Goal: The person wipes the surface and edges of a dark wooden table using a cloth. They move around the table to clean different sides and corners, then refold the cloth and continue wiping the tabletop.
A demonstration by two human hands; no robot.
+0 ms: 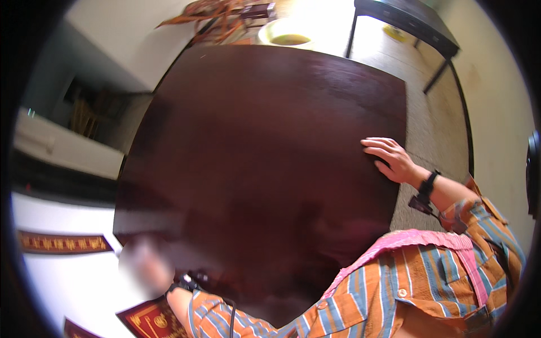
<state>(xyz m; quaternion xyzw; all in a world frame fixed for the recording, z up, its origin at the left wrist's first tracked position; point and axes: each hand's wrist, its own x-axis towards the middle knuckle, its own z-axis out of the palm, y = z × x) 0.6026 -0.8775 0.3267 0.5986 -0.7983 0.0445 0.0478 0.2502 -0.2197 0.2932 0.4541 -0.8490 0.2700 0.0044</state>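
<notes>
Before me stands a dark reddish-brown wooden table [262, 139] with a smooth, shiny top. My right hand [391, 158] lies near the table's right edge, palm down, its fingers a little spread and holding nothing. A black strap with a small device [424, 194] is around that wrist. At the lower left, my left hand [148, 266] is by the table's near left corner. It is so blurred that its fingers, and anything in them, cannot be made out. Another black wrist device [186, 281] shows on the left arm, with a cable along the striped sleeve.
A pale round tub [287, 34] stands past the far edge, near an orange-brown folded frame [211, 19]. At the back right is a dark side table [405, 23] beside the wall. Red hangings with gold patterns [63, 243] are on the white wall at left.
</notes>
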